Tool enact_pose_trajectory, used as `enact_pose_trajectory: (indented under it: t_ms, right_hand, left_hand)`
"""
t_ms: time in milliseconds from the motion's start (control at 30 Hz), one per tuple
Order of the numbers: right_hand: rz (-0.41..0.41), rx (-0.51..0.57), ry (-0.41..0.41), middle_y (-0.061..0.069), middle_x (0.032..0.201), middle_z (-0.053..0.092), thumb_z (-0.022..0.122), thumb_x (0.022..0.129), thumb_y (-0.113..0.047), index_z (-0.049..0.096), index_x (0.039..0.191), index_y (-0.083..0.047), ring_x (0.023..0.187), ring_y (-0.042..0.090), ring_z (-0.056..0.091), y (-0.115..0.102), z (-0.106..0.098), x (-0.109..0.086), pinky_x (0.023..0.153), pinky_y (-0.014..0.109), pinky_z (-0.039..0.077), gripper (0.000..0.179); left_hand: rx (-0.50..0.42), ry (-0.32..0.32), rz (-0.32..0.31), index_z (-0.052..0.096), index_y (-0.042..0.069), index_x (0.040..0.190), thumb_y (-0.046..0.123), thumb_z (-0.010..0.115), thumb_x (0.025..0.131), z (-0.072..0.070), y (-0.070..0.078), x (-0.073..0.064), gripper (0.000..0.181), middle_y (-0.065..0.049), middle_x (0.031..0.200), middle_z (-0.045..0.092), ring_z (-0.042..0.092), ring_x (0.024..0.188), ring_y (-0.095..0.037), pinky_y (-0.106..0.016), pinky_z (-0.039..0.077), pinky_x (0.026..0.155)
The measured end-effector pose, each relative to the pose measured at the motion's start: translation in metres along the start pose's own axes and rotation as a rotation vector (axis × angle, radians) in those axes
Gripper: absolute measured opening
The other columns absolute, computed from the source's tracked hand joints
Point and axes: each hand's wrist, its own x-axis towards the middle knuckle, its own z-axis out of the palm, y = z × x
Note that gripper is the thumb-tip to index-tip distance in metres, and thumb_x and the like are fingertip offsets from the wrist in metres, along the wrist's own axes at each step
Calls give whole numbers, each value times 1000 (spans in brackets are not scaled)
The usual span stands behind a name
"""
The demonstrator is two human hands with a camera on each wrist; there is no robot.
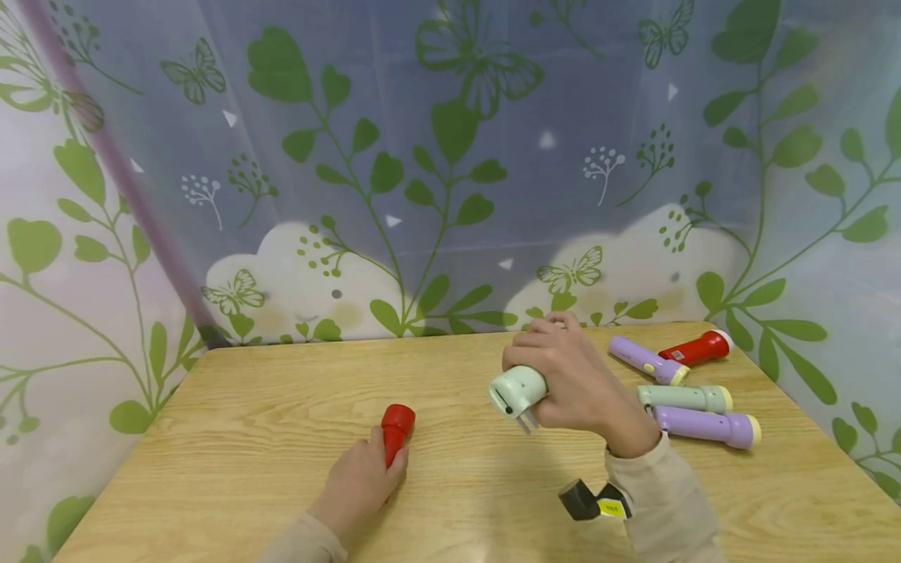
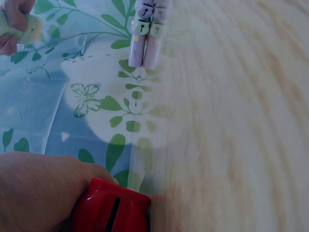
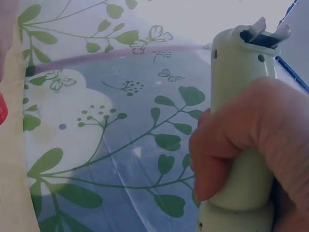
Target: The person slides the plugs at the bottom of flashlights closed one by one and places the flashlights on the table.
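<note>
Red flashlights: there were two | pale green flashlights: there were two | purple flashlights: there were two | all flashlights together were six | hands: there were two | beige sleeves: two were visible | table: there was one | yellow label: one was visible

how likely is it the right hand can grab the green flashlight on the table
Probably not: the right hand grips another green flashlight, leaving little room for the one lying there.
</note>
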Motion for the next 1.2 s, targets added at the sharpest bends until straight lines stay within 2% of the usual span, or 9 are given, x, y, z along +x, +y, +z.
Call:
enact_pose_trajectory:
  t_ms: [133, 400, 633, 833, 933, 1000, 1100, 1167, 1200]
  right_hand:
    - [-25, 4, 24, -10, 74, 54, 57, 51, 7, 55, 70, -25, 78, 15, 52, -3, -4, 2, 85, 53, 36, 37]
    - [-13, 125, 29, -11, 74, 52, 50, 48, 5, 54, 74, -23, 77, 11, 51, -16, -18, 7, 85, 45, 39, 39]
    - [-6, 152, 82, -9, 74, 51, 51, 45, 2, 51, 82, -17, 67, 8, 46, -19, -22, 12, 89, 47, 34, 42]
    - [-88, 217, 182, -11, 67, 47, 49, 51, -5, 48, 76, -20, 61, 6, 43, -18, -23, 16, 90, 50, 33, 29]
    - [-110, 246, 242, -10, 64, 49, 52, 67, -18, 51, 73, -21, 59, 6, 45, -18, -25, 16, 91, 51, 33, 6]
    - [-114, 264, 269, -11, 64, 52, 50, 81, -34, 53, 71, -21, 59, 5, 46, -18, -26, 15, 91, 50, 33, 17]
    - [-136, 280, 290, -11, 64, 53, 50, 85, -36, 54, 71, -20, 58, 4, 46, -18, -29, 14, 90, 48, 35, 22]
    - [-149, 289, 282, -11, 66, 53, 51, 79, -25, 53, 71, -20, 59, 3, 47, -19, -31, 14, 88, 46, 36, 10]
    - [-151, 292, 275, -11, 67, 53, 50, 72, -19, 54, 72, -20, 60, 3, 47, -19, -32, 14, 87, 44, 37, 4]
  left_hand:
    - [-3, -5, -3, 50, -3, 99, 33, 56, 94, 0, 0, 0, 37, -9, 65, 46, 46, 52, -22, -33, 38, 47]
    - [-4, 5, 5, 49, -2, 99, 33, 56, 94, -1, -1, -1, 37, -9, 65, 46, 46, 52, -22, -33, 38, 46]
    - [-5, 0, 4, 49, -3, 100, 33, 56, 94, 0, -2, 1, 37, -10, 65, 46, 46, 53, -22, -33, 38, 46]
    - [-7, 3, 4, 49, -3, 101, 34, 57, 93, 3, -1, 0, 38, -10, 66, 46, 47, 54, -22, -34, 39, 47]
    - [1, 21, 11, 50, -3, 100, 33, 57, 93, 2, -1, 0, 38, -11, 66, 47, 47, 54, -23, -36, 40, 47]
    - [7, 24, 11, 50, -3, 101, 33, 57, 93, 2, -1, 0, 38, -11, 66, 48, 47, 54, -23, -36, 40, 47]
    - [13, 23, 7, 50, -3, 101, 33, 57, 93, 2, -1, 0, 38, -10, 66, 48, 47, 54, -23, -36, 40, 47]
    - [17, 22, 4, 50, -3, 101, 33, 56, 93, 2, -1, 0, 38, -10, 66, 48, 47, 54, -23, -36, 40, 47]
    - [17, 21, 4, 50, -3, 101, 33, 56, 93, 1, -1, 0, 38, -10, 66, 48, 47, 54, -23, -36, 40, 47]
